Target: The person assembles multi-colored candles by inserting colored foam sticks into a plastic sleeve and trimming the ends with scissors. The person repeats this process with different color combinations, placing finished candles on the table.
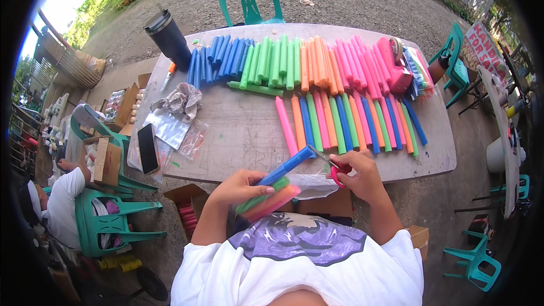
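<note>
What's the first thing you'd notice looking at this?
The rainbow of colourful sticks heaped along the far side of the table, with a neat row of sticks laid nearer. Close up, the left hand holds a blue stick over a small bunch, while the right hand works red-handled scissors.

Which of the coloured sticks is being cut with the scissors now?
The blue stick in the left hand; the right hand's red scissors meet its tip.

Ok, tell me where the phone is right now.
In the head view the black phone lies flat on the table's left side, near the front edge, beside the clear plastic bags and below the crumpled grey cloth.
</note>
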Motion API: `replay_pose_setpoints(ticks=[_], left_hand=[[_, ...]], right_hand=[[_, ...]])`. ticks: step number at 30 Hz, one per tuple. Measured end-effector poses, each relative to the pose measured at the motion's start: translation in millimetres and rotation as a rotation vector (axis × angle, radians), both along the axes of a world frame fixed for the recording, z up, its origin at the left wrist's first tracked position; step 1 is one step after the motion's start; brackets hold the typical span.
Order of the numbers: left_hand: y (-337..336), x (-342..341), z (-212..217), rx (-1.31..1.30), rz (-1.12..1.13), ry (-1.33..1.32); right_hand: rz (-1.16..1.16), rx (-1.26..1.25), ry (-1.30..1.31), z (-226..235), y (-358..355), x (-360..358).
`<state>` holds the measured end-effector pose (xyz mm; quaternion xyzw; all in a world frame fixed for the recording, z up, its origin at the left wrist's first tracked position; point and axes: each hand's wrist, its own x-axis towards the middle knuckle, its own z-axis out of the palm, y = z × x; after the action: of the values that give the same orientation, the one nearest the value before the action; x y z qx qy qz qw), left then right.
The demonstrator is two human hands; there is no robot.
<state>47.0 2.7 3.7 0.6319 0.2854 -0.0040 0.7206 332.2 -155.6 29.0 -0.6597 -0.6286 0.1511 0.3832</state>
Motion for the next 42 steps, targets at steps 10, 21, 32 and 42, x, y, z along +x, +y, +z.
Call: replay_pose_setpoints(ticks=[10,21,32,42], left_hand=[[1.9,-5.3,2.8,-0.033,0.192,-0.256],[-6.7,17.9,14.9,0.098,0.118,-0.277],[-11.3,27.5,41.0,0.312,-0.002,-0.113],[-26.8,47.4,35.3,0.326,0.040,-0.084]], right_hand=[[-0.063,-0.182,-0.199,-16.4,-26.8,32.4],[0.212,0.255,0.085,37.1,33.7,-46.4],[0.245,0.127,-0.010,35.1,35.7,-57.7],[0.122,0.088,0.117,26.9,10.6,-24.4]])
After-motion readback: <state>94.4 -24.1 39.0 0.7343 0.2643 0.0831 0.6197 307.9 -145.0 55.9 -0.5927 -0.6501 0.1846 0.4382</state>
